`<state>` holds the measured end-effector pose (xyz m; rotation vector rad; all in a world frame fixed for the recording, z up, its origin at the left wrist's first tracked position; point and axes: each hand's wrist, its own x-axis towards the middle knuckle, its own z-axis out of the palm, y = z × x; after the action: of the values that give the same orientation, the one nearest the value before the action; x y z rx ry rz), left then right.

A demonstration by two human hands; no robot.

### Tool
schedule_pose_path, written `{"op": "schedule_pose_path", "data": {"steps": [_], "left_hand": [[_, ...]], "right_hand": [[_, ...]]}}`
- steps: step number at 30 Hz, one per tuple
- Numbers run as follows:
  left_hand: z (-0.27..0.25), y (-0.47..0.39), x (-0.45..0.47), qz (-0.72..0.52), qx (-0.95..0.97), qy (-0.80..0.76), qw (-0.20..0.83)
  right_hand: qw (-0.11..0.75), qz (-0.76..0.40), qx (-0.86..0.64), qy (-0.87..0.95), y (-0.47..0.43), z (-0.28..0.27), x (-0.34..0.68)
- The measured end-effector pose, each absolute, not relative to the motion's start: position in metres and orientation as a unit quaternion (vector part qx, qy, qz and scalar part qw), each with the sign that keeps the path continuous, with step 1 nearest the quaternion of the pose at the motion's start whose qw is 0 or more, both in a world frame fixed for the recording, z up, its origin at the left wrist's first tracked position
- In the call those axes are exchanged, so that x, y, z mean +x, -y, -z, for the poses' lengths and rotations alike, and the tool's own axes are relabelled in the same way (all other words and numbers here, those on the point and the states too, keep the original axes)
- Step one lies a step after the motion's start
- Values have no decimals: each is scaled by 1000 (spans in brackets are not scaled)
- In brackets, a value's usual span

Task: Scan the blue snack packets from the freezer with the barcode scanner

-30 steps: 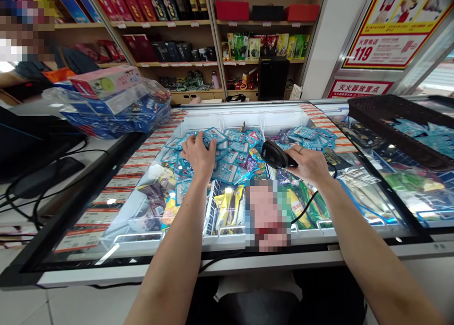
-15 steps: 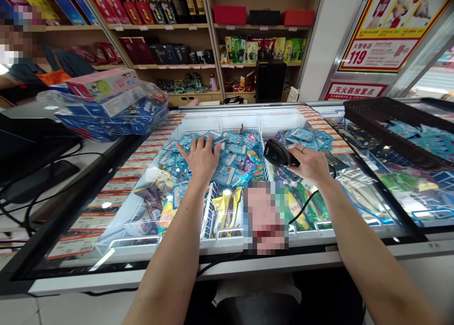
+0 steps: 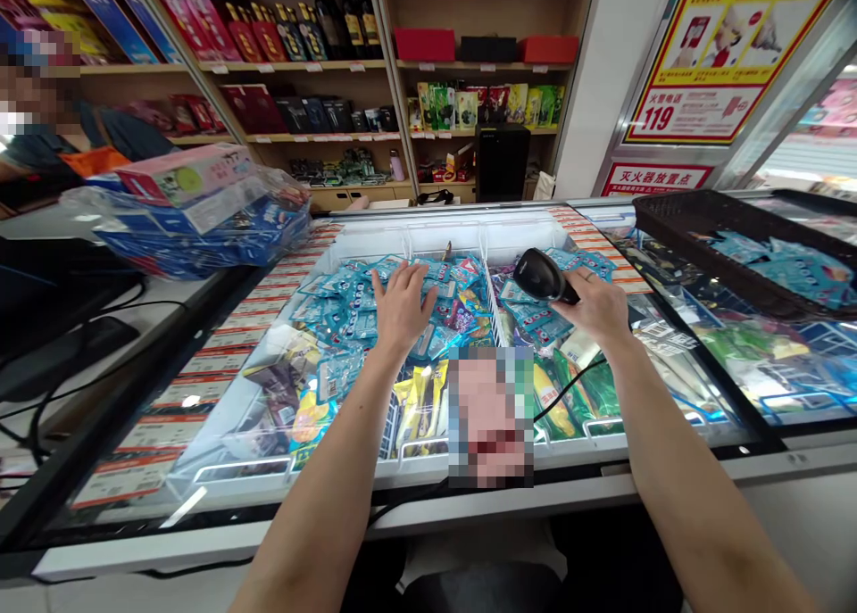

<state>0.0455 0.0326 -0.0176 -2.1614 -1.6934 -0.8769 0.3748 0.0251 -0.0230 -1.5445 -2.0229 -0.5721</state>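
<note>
The left hand [image 3: 400, 307] lies flat, fingers spread, on the heap of blue packets [image 3: 341, 305] inside the open freezer [image 3: 442, 225] — gripping none. The right hand [image 3: 598, 308] is closed around a black scanner [image 3: 541, 276] — held just above the packets, its cable [image 3: 569, 383] trailing down.

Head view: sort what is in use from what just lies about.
In use:
left hand flat on the blue packets
right hand holding the barcode scanner
freezer, open

Lying about:
black basket
wrapped box stack
yellow ice lollies
shelf boxes
</note>
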Motion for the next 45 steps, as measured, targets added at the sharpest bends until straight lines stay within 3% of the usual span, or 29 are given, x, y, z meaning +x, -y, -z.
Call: {"op": "schedule_pose_path", "data": {"steps": [22,25,33,36,42,45], "left_hand": [[38,-98,164,248,-869,417,-96],[37,-101,170,192,-888,410,-79],[17,-70,144,83,-839,531,86],[19,-67,130,101,-838,531,75],[38,-85,125,126,-883,448,-56],[41,-87,130,101,-871,480,-34]], "right_hand": [[266,207,-587,736,-35,28,405],[270,208,-585,736,-33,25,404],[272,189,-580,744,-30,25,397],[262,184,-579,750,-27,26,394],[240,196,-560,769,-25,26,392],[237,197,-548,778,-26,27,391]]}}
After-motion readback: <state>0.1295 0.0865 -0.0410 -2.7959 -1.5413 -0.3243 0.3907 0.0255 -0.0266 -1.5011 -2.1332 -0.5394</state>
